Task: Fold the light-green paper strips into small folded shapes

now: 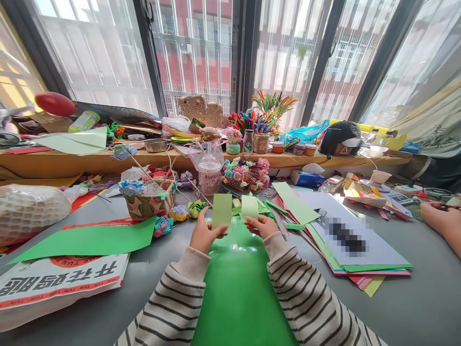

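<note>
My left hand [206, 232] pinches a light green paper rectangle [222, 210], held upright above the table. To its right, a smaller, paler green paper piece [249, 206] stands up from the fingers of my right hand [264, 226], which grip its lower edge. The two pieces are side by side with a gap between them. Beneath both hands lies a shiny green mat [241, 293]. Green paper scraps [268, 209] lie just beyond my right hand.
On the right lies a stack of coloured paper [382, 254]. A woven basket [151, 204] with paper flowers and a lidded cup [210, 175] stand behind. Left are a green sheet [93, 238] and a printed bag [65, 283]. Another person's hand [444, 221] shows at far right.
</note>
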Available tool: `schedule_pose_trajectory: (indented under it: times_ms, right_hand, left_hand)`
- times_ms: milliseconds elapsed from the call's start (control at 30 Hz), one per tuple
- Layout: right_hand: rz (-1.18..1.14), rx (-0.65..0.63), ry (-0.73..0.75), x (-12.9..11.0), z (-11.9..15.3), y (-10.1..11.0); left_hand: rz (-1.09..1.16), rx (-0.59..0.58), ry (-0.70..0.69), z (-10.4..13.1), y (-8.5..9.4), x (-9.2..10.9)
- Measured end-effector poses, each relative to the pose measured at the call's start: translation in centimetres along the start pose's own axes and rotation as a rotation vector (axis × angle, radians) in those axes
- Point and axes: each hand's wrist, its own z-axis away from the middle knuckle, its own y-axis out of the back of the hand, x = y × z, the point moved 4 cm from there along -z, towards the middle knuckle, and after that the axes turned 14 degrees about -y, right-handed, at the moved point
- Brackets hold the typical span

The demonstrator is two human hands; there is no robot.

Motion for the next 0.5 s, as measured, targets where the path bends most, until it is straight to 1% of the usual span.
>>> schedule_pose_trajectory:
  times_ms: [33,67,133,200,233,267,300,367,400,433,500]
  right_hand:
    - [0.001,0.002,0.011,-0.1,0.0,0.0]
    - [0.008,-0.002,0.016,-0.2,0.1,-0.1]
    - [0.043,-0.033,0.022,-0.3,0.2,-0.3]
    - [0.091,-0.083,0.036,-0.4,0.4,-0.7]
    - [0.116,-0.113,0.046,-0.4,0.6,-0.8]
    - [0.14,-0.144,0.054,-0.4,0.7,-1.0]
    - [0.164,-0.172,0.062,-0.3,0.8,-1.2]
    - [0.214,-0.22,0.072,-0.1,1.0,-1.4]
    - [0.24,-0.24,0.077,0.0,1.0,-1.6]
    - [0.262,-0.26,0.079,0.1,1.1,-1.7]
    - [0.298,-0.295,0.072,0.4,1.2,-2.0]
  left_hand:
    - [-0.082,-0.031,0.04,-0.1,0.3,-0.4]
    - [-0.209,-0.046,0.042,-0.2,0.6,-0.6]
    - [-0.427,0.043,-0.082,-0.4,1.5,-0.1]
    - [-0.511,0.164,-0.241,-0.3,1.9,1.0]
    - [-0.503,0.195,-0.31,-0.2,1.9,1.5]
    - [-0.469,0.193,-0.331,-0.2,1.7,1.9]
    - [-0.403,0.13,-0.31,-0.2,1.4,1.9]
    - [-0.187,-0.044,-0.193,-0.3,0.3,1.4]
    - [-0.103,-0.102,-0.147,-0.2,-0.2,1.2]
    - [-0.049,-0.133,-0.116,-0.2,-0.5,0.9]
    - [-0.01,-0.136,-0.076,-0.2,-0.8,0.5]
